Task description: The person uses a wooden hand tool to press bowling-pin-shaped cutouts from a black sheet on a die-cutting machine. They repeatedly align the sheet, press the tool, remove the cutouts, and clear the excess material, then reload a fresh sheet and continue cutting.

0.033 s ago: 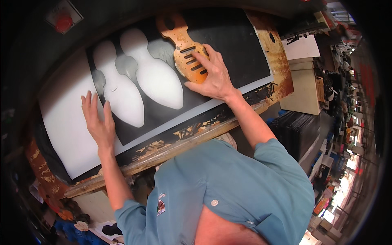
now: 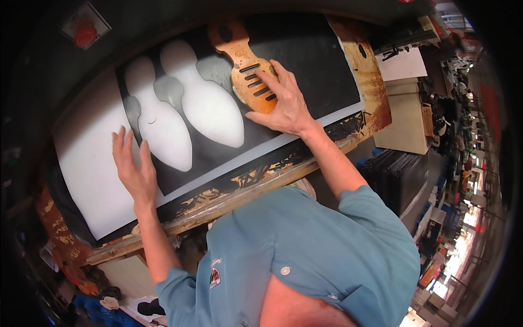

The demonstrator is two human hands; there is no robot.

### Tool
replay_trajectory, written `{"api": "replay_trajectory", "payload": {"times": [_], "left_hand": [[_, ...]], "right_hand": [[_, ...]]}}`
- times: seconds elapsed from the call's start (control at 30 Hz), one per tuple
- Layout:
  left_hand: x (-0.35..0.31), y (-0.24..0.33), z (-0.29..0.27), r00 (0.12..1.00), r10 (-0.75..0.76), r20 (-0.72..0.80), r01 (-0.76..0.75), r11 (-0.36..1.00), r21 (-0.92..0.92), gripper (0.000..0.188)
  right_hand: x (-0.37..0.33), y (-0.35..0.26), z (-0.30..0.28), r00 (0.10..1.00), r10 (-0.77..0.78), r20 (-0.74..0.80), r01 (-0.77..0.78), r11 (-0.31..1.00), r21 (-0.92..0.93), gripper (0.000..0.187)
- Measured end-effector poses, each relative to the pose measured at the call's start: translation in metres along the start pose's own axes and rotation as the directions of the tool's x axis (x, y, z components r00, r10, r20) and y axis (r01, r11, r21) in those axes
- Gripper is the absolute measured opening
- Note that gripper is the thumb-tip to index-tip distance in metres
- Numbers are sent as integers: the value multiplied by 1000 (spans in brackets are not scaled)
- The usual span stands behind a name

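Note:
My right hand (image 2: 287, 106) grips the lower part of an orange, sole-shaped cutting die (image 2: 249, 71) with dark slots across it. Its thumb lies along the lower edge and its fingers reach over the slots. The die rests on a black sheet (image 2: 316, 71). To the die's left are two white sole-shaped areas (image 2: 212, 109) (image 2: 166, 133) in that sheet; the left one bears a small curved mark. My left hand (image 2: 136, 169) is open, fingers stretched, over a white sheet (image 2: 90, 174) beside the black sheet's left edge. Whether it touches the sheet is unclear.
A worn wooden edge (image 2: 218, 204) with dark scraps along it runs in front of me. Stained brown board (image 2: 359, 71) shows at the right end. Further right stand a beige box (image 2: 402, 120) and a stack of black sheets (image 2: 389, 174). A red button (image 2: 85, 37) is at upper left.
My left hand has shifted slightly to the right and nearer to me. My right hand and the cutting die stay in practically the same place.

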State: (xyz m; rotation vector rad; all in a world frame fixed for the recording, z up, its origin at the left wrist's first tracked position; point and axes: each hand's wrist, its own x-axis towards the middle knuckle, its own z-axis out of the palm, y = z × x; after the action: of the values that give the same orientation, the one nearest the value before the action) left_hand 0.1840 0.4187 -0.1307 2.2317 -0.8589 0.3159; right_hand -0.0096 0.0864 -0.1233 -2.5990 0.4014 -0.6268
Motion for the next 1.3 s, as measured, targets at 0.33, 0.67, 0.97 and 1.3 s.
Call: {"api": "replay_trajectory", "payload": {"times": [0.33, 0.67, 0.97, 1.3], "left_hand": [[-133, 127, 31, 974, 203, 99, -168, 944, -283, 11], [-144, 122, 43, 984, 175, -33, -177, 980, -88, 21], [-128, 132, 48, 970, 234, -63, -233, 972, 24, 28], [-119, 132, 48, 979, 194, -62, -194, 981, -2, 31]], "right_hand": [[-1, -18, 19, 980, -24, -196, 51, 990, 133, 80], [5, 6, -123, 719, -17, -694, 272, 927, 259, 12], [-116, 54, -99, 796, 215, -566, -77, 963, 258, 17], [-133, 74, -48, 837, 70, -543, -98, 995, -22, 22]]}}
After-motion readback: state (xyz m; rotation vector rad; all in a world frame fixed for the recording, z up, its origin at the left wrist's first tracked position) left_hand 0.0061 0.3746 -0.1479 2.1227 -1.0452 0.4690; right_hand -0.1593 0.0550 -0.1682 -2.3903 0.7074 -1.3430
